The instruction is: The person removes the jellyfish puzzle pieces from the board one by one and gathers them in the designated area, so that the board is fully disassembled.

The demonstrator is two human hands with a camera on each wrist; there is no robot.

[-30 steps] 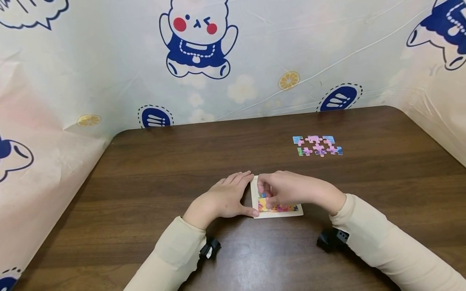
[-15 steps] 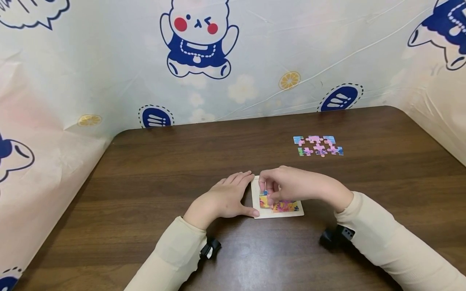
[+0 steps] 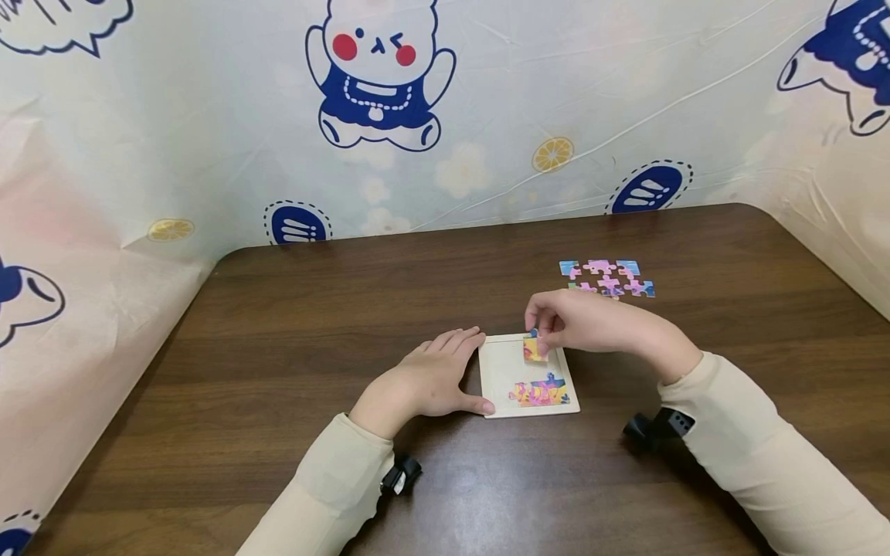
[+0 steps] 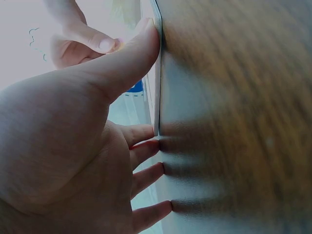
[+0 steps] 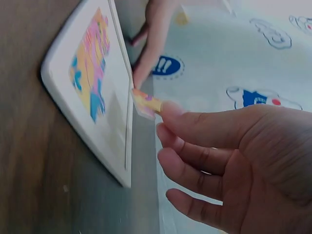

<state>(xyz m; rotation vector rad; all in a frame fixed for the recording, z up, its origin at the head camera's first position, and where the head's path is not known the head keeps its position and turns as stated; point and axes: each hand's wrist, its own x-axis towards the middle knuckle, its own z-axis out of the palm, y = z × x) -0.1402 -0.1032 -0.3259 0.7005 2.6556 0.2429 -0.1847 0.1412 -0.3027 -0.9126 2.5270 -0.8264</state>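
My right hand point(image 3: 598, 328) pinches a yellow jigsaw piece point(image 3: 532, 349) with a bit of blue between thumb and fingers, over the far part of a pale puzzle tray point(image 3: 499, 369). In the right wrist view that same piece point(image 5: 144, 103) stands tilted at the thumb tip, beyond the tray rim point(image 5: 56, 73). Joined pink, yellow and blue pieces point(image 3: 541, 393) lie along the tray's near right side. My left hand point(image 3: 427, 378) rests spread at the tray's left edge, thumb on the near corner. Seen from the left wrist, its fingertips point(image 4: 155, 168) reach the tabletop.
Several pink and blue jigsaw pieces point(image 3: 608, 278) lie in two rows behind the tray, partly hidden by the right hand. The brown table point(image 3: 313, 324) meets a printed cloth point(image 3: 487, 93) at its back and sides.
My right hand has lifted the yellow piece from the tray's near left corner and carried it away and to the right. The joined pieces are now uncovered. My left hand has stayed put.
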